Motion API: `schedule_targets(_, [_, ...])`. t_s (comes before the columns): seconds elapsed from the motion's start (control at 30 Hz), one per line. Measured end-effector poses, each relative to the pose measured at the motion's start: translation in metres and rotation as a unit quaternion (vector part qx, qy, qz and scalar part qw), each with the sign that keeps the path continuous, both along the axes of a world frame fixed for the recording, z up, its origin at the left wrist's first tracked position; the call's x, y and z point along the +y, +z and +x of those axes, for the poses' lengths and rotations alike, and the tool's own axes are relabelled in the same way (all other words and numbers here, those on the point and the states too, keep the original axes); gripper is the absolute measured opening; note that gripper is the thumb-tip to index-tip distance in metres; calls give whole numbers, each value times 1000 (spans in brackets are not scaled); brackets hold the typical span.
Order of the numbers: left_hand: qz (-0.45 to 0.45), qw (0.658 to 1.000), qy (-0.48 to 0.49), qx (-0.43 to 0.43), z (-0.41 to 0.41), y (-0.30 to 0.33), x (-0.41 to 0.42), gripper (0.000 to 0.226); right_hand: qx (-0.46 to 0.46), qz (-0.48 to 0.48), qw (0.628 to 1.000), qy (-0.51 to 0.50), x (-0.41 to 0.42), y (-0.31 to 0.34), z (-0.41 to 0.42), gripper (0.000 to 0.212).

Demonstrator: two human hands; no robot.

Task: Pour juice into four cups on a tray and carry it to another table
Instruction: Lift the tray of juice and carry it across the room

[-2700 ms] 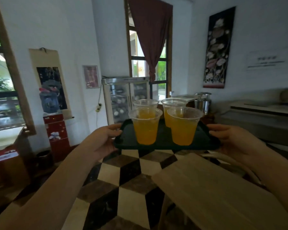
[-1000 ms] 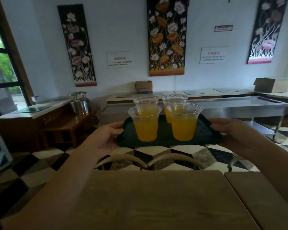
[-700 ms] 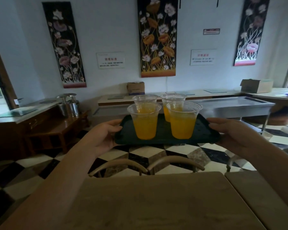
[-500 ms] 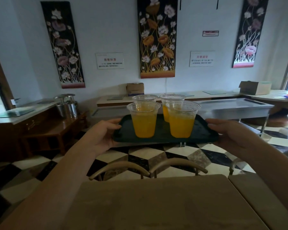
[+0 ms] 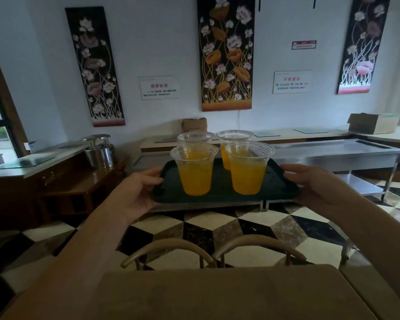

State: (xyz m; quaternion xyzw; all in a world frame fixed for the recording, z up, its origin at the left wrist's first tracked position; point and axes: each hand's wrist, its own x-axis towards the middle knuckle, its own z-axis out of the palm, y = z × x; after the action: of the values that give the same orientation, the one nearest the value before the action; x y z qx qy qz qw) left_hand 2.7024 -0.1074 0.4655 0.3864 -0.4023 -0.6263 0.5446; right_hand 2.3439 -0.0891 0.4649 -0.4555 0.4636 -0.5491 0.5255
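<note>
I see a wooden table (image 5: 217, 294) near the camera. Above the floor beyond it, the dark tray (image 5: 219, 192) is in the air. My left hand (image 5: 136, 192) and right hand (image 5: 316, 185) grip its ends. Four cups (image 5: 195, 169) of juice stand upright on it.

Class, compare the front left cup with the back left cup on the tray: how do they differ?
The front left cup stands nearer the viewer and in full view; the back left cup stands behind it and is mostly hidden. Both are clear plastic, upright and hold orange juice on the dark tray.
</note>
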Motion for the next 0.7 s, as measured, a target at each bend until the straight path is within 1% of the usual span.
schedule_targets(0.23, [8,1000,12,8,-26,2,-49,43,-1,8,1000,0,-57,9,-24,33])
schedule_targets(0.37, [10,1000,15,0,-35,1,-68,47,-15,19,999,-22,-87,6,-36,39])
schedule_targets(0.47, [12,1000,14,-8,-35,0,-78,50,-14,19,999,-22,-101,3,-36,41])
schedule_targets(0.7, [7,999,12,-29,-28,-9,-104,49,-4,25,999,-26,-114,-3,-23,40])
